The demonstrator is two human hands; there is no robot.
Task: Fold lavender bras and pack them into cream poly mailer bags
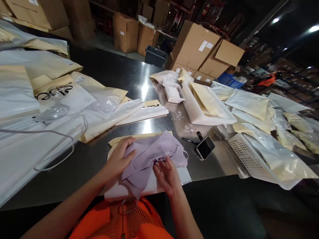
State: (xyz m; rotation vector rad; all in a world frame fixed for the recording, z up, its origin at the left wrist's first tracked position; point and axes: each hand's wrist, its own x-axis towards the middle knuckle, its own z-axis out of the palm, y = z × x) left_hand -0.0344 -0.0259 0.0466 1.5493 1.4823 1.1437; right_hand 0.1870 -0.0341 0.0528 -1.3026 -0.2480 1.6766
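Note:
A crumpled lavender garment (159, 147) lies over a white and cream packet in front of me; its kind is hidden by the folds. A thin light loop sticks out at its right edge. My left hand (121, 155) grips the garment's left side, thumb on top of the cloth. Near the middle, my right hand (166, 174) is turned partly palm up, its curled fingers holding a fold. Beneath the cloth, the white packet (183, 175) rests at the table's front edge, with a cream flap showing at the back.
White and cream packets (99, 96) pile up on the left, a pale cord (72, 146) across them. To the right are a phone (205, 148), a black pen (188, 140) and white baskets (211, 116) with packets. Cardboard boxes (195, 46) and a dark bin (155, 55) stand beyond the metal table (134, 74).

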